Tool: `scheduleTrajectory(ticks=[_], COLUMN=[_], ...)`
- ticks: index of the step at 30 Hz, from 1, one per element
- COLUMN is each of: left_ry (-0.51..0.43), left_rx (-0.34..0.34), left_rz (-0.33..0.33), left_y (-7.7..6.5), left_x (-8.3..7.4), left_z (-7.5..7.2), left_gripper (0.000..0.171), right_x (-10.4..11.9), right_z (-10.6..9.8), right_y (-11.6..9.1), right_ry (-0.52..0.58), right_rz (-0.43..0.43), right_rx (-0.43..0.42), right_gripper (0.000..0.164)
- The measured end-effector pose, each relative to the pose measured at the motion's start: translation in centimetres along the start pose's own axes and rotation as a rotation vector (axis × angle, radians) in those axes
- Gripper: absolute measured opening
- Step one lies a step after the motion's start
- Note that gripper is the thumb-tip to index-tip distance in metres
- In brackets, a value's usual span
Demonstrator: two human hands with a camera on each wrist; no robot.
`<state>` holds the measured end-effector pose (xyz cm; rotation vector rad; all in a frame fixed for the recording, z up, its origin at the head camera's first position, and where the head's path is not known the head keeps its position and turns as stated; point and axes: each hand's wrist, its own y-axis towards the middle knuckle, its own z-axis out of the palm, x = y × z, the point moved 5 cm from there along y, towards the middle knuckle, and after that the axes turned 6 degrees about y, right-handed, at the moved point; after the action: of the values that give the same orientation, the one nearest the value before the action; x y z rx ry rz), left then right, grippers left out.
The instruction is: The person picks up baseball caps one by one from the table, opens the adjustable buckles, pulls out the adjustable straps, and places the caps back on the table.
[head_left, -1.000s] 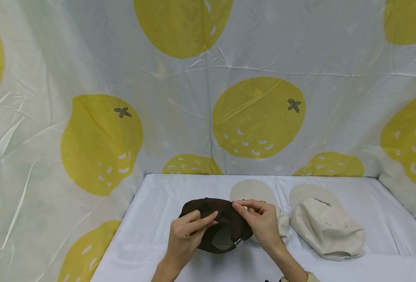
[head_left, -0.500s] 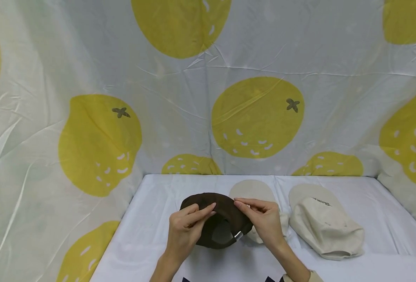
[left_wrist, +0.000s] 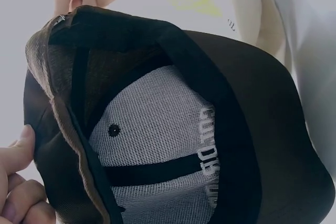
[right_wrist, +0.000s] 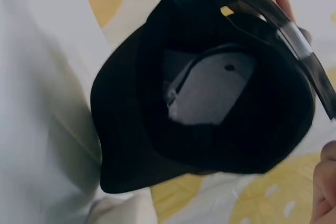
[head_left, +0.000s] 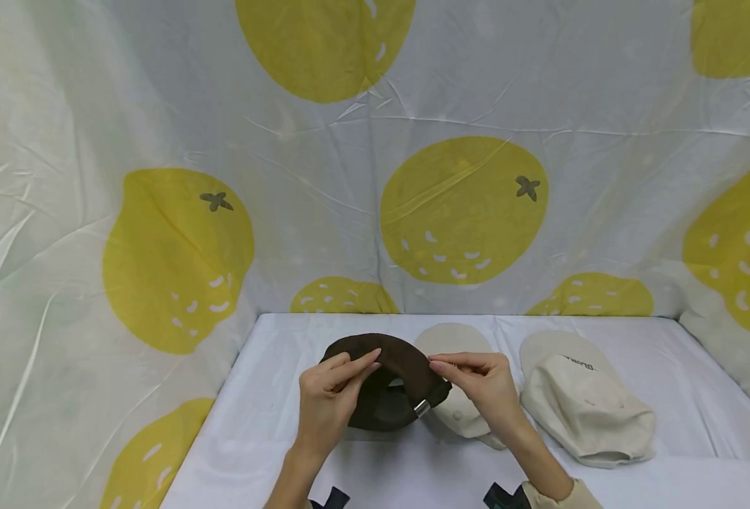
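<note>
A dark brown baseball cap [head_left: 406, 360] is held up above the white table by both hands, its opening and back strap with a metal buckle facing me. My left hand [head_left: 330, 396] pinches the cap's edge on the left, thumb and forefinger together. On the other side my right hand [head_left: 485, 385] pinches the edge with thumb and fingertips. In the left wrist view the cap's pale mesh lining [left_wrist: 152, 119] and the backs of stitched letters show, with the brim [left_wrist: 278, 129] to the right. The right wrist view shows the metal buckle [right_wrist: 295, 40] on the strap.
Directly behind the brown cap lies a beige cap [head_left: 454, 337], partly covered. Another beige cap [head_left: 587, 406] with dark lettering lies to its right. A lemon-print cloth [head_left: 324, 177] hangs behind and beside the white table [head_left: 266, 367].
Both hands have raised the brown cap and tipped it, so its opening and buckle face me more. More of the beige cap behind it shows. The beige caps have stayed put.
</note>
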<state>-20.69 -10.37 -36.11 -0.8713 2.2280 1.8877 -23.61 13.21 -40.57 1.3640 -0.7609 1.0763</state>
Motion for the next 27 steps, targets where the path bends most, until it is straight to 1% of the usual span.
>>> scheduleTrajectory(ticks=[6, 10, 13, 22, 27], left_ry=[0.018, 0.024, 0.015, 0.019, 0.02], left_rx=[-0.008, -0.017, -0.023, -0.033, -0.029], left_rz=[-0.063, -0.101, -0.132, -0.184, -0.205], left_y=[0.4, 0.5, 0.6, 0.5, 0.5], left_x=[0.9, 1.5, 1.9, 2.7, 3.0], left_z=[-0.1, -0.3, -0.5, -1.0, -1.1], left_gripper=[0.024, 0.022, 0.022, 0.022, 0.022], right_x=[-0.2, -0.4, -0.7, -0.8, -0.9], right_z=[-0.8, -0.9, -0.9, -0.6, -0.3], right_y=[0.2, 0.3, 0.4, 0.3, 0.3], right_ry=[0.049, 0.071, 0.084, 0.082, 0.075], right_rz=[-0.01, -0.013, -0.01, 0.001, -0.031], right_rx=[0.047, 0.105, 0.133, 0.134, 0.132], right_gripper=[0.017, 0.017, 0.018, 0.02, 0.018])
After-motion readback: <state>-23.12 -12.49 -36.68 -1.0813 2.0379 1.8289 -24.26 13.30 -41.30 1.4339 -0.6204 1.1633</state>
